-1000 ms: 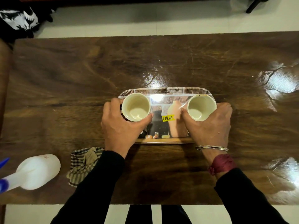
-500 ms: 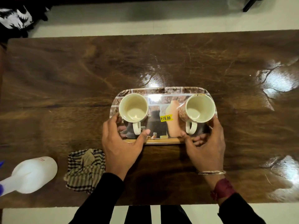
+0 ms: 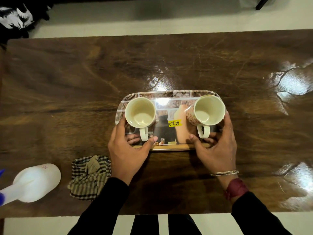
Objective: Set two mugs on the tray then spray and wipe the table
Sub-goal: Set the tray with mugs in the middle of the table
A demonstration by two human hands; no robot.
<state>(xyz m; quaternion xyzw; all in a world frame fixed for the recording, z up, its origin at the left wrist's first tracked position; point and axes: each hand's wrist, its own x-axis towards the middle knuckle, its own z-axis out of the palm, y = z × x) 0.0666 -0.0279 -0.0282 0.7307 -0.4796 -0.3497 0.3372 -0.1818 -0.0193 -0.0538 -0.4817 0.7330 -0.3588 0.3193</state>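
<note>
Two cream mugs stand upright on a glossy printed tray [image 3: 169, 94] at the middle of the wooden table [image 3: 81, 78]. The left mug [image 3: 140, 112] and the right mug [image 3: 208, 109] both have their handles turned toward me. My left hand [image 3: 128, 155] clasps the tray's near left corner, with the thumb on the front rim and the fingers along the left edge. At the near right corner my right hand [image 3: 218, 150] holds the tray the same way. Neither hand touches a mug.
A white spray bottle [image 3: 34, 182] with a blue nozzle lies on its side at the table's near left. A crumpled checked cloth [image 3: 89, 177] lies between it and my left arm. A yellow price sticker [image 3: 174, 123] is on the tray.
A second ago both hands were wrapped around the mugs. They have let go, drawn back toward me and settled on the tray's near corners. The mugs stay on the tray.
</note>
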